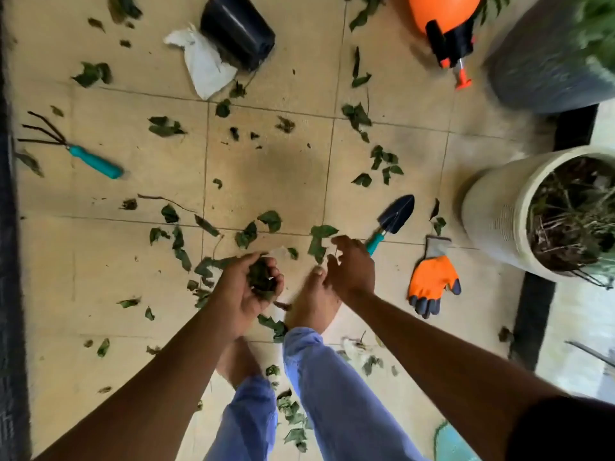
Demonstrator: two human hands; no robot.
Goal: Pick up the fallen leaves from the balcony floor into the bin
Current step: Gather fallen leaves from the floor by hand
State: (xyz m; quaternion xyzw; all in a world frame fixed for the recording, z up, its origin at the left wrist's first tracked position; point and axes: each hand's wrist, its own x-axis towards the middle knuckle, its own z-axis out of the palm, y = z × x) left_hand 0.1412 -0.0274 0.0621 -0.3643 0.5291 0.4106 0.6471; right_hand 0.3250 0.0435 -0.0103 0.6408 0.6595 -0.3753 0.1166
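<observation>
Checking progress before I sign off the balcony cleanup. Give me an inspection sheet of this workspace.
Surface: beige tiled floor, many green leaves scattered on it.
Job's things: left hand grips a wad of leaves; black bin lies tipped at top, a white bag beside it.
Clutter: hand rake, trowel, orange work glove, orange sprayer.
Hands: right hand open, reaching toward a leaf.
Cables: nothing seen.
Surroundings: white planter, grey pot, bare feet, blue trouser legs.
</observation>
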